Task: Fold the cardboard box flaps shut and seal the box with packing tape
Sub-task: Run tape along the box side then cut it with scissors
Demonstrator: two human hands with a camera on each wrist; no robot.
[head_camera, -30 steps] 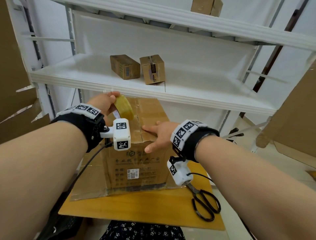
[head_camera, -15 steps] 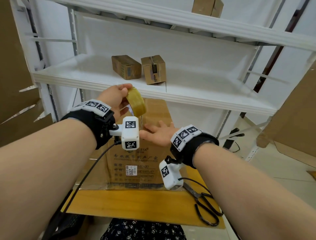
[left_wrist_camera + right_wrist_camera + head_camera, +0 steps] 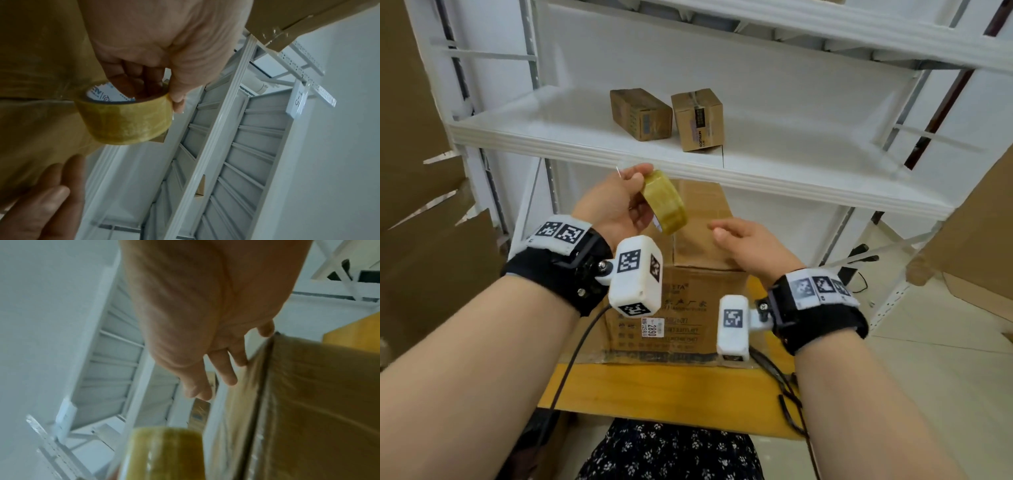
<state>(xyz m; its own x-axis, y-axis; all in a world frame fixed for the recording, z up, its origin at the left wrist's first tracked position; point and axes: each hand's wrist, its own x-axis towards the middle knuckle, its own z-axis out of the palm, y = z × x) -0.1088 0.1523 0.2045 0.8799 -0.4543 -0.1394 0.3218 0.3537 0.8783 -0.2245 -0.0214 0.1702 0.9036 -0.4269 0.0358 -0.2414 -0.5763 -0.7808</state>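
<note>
Fingers (image 3: 131, 81) of the left hand (image 3: 609, 205) are hooked through the hole of the tape roll (image 3: 664, 202), with the thumb on its outer side, so that hand grips the roll and holds it up above the box; the right hand (image 3: 750, 246) holds nothing, its fingers (image 3: 224, 369) loose and nearly straight, just over the box top and near the roll.

My guess is that the taping step is in hand; the flaps of the cardboard box (image 3: 688, 308) lie flat and look closed, and a dark seam runs down the middle of the top where they meet; the seam area looks shiny in the right wrist view, but I cannot tell if that is fresh tape or old tape; I cannot see a loose tape end anywhere.

Next the right hand likely needs to find the end of the tape on the roll and peel it up; then it must be pulled out straight and stuck down along the seam; the flaps may need a push so they stay flat.

Brown and a bit worn, the box has printed words and a small white label with numbers on its front; it stands on the yellow wooden tabletop (image 3: 654, 390), under the white shelf (image 3: 585, 144); the roll is see-through yellow with a white printed core.
</note>
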